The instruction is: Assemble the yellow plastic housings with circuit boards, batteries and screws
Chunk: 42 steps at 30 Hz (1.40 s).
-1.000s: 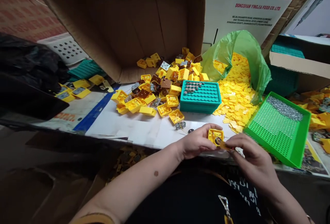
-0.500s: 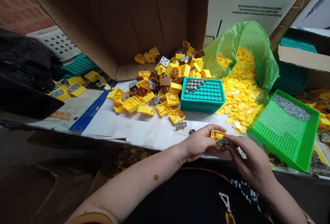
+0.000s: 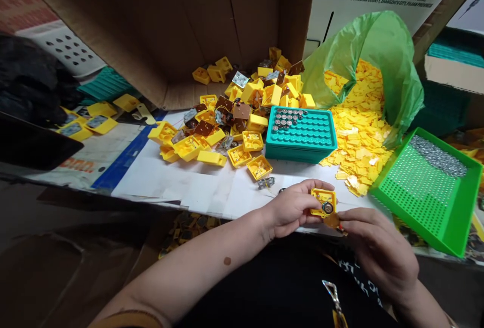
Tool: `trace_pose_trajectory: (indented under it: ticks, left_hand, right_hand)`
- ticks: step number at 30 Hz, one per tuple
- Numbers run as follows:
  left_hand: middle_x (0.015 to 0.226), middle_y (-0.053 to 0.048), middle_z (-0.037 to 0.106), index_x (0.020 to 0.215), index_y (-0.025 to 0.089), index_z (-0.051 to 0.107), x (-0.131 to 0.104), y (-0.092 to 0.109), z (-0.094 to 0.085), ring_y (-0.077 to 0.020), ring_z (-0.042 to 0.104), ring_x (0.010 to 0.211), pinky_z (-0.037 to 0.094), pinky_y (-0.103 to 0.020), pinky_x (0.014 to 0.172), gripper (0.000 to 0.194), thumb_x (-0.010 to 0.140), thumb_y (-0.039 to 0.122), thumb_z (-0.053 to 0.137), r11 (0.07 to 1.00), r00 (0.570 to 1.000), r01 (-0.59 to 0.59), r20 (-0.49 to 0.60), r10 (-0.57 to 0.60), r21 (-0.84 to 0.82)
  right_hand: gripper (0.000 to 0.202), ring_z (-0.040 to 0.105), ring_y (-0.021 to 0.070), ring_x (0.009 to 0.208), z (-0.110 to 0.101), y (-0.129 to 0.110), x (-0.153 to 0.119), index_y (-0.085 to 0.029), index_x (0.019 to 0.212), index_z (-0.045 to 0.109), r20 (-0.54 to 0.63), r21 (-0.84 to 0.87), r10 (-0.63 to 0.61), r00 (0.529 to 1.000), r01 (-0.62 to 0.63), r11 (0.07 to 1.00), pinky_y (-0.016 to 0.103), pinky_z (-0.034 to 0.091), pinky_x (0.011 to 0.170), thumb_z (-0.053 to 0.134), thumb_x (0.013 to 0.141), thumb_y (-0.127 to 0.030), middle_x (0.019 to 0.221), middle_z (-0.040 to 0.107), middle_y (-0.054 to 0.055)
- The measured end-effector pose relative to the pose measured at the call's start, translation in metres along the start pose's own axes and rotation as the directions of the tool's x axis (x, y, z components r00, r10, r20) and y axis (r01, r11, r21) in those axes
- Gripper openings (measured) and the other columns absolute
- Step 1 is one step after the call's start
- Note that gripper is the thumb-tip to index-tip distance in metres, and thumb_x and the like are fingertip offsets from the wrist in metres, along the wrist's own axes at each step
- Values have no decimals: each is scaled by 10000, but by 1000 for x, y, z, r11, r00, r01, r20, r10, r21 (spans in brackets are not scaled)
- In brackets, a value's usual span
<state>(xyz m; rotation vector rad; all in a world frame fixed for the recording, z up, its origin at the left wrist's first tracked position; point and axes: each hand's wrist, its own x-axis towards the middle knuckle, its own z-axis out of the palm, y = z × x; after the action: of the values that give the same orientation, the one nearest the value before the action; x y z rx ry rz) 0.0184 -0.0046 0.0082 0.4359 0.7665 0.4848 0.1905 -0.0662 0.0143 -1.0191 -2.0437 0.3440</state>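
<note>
My left hand (image 3: 293,210) grips a small open yellow plastic case (image 3: 316,195), thumb over its edge. Inside the case are thin wires and a round dark-rimmed part (image 3: 327,208). Between the fingertips of my right hand (image 3: 381,242) is a small brown piece (image 3: 331,220), held against the case's lower right corner; its exact kind is unclear. Just beyond my left hand lie a grey part with a wire (image 3: 266,183) and a dark round part (image 3: 282,191), partly covered by the hand.
A heap of yellow cases (image 3: 260,93) and brown boards spills from a cardboard box (image 3: 181,30). Button cells sit in the teal tray (image 3: 302,151). To its right, flat yellow pieces (image 3: 363,131) pour from a green bag (image 3: 401,61). A green basket (image 3: 434,237) holds small metal parts (image 3: 438,155).
The dark grey part over the case has gone from view, and the round part inside now shows. My right hand has moved slightly down and right, with the brown piece at its fingertips.
</note>
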Motion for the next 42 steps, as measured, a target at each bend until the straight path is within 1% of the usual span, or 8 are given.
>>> trace_pose_trajectory:
  ticks: [3, 8, 11, 18, 25, 32, 35, 42]
  left_hand:
    - [965, -49, 631, 998, 193, 540, 0, -1, -2, -129, 619, 824, 472, -259, 728, 448, 597, -2, 499, 1000, 999, -9, 31, 10, -3]
    - [966, -63, 634, 1001, 182, 562, 1, -2, -7, -147, 620, 850, 451, -293, 791, 436, 590, 38, 546, 998, 995, -7, 97, 14, -69]
    - [926, -37, 628, 1016, 198, 553, 2, -3, -9, -144, 615, 853, 436, -281, 790, 517, 537, 3, 552, 995, 988, -17, 149, 32, -102]
    - [890, -23, 615, 1027, 199, 544, 0, -7, -6, -126, 583, 859, 401, -282, 823, 488, 578, 38, 651, 995, 986, -101, 131, 103, -23]
    - [953, -51, 627, 1023, 198, 542, -2, -3, -6, -141, 596, 873, 426, -267, 753, 389, 656, 69, 524, 997, 993, -42, 111, 49, -64]
    - [955, -45, 613, 1058, 205, 538, 2, -8, -7, -120, 569, 778, 395, -213, 622, 543, 557, -2, 517, 994, 988, -107, 115, 107, -10]
    - [925, -41, 605, 1051, 201, 547, 2, -9, -8, -126, 564, 784, 400, -231, 649, 532, 557, 6, 527, 994, 988, -108, 112, 108, -11]
    - [931, -30, 608, 1045, 195, 560, 4, -10, -12, -141, 562, 885, 382, -241, 748, 627, 464, -32, 494, 991, 971, -108, 205, 122, -82]
  right_hand:
    - [217, 614, 133, 842, 2, 2, -1, -170, 935, 599, 24, -13, 18, 1000, -18, 1000, 235, 512, 704, 520, 792, -27, 884, 644, 64]
    - [283, 612, 146, 819, 2, 1, -2, -184, 1023, 589, 6, -90, 67, 998, -67, 994, 258, 511, 684, 520, 801, -23, 887, 638, 69]
    - [279, 607, 148, 817, 2, 0, -1, -190, 1025, 588, 3, -128, 61, 998, -60, 990, 262, 506, 684, 521, 806, -30, 884, 637, 67]
    - [366, 590, 160, 890, 1, -1, -2, -171, 1112, 567, 98, -142, 6, 995, 7, 990, 284, 494, 734, 490, 800, 4, 966, 622, 90]
    - [309, 607, 162, 871, 3, -3, -1, -198, 1057, 600, 107, -162, -57, 993, 74, 984, 290, 507, 714, 494, 817, -37, 955, 647, 78]
    - [279, 601, 160, 871, 3, -2, 2, -180, 1028, 607, 124, -164, -68, 990, 88, 982, 287, 507, 712, 492, 819, -36, 944, 646, 86]
    - [288, 606, 159, 861, 4, -1, 2, -180, 1028, 611, 119, -156, -59, 991, 77, 985, 283, 510, 712, 497, 810, -31, 941, 647, 84]
    - [365, 585, 165, 879, 7, 3, -1, -154, 1103, 579, 137, -232, -28, 990, 59, 971, 293, 489, 744, 488, 791, 12, 959, 627, 103]
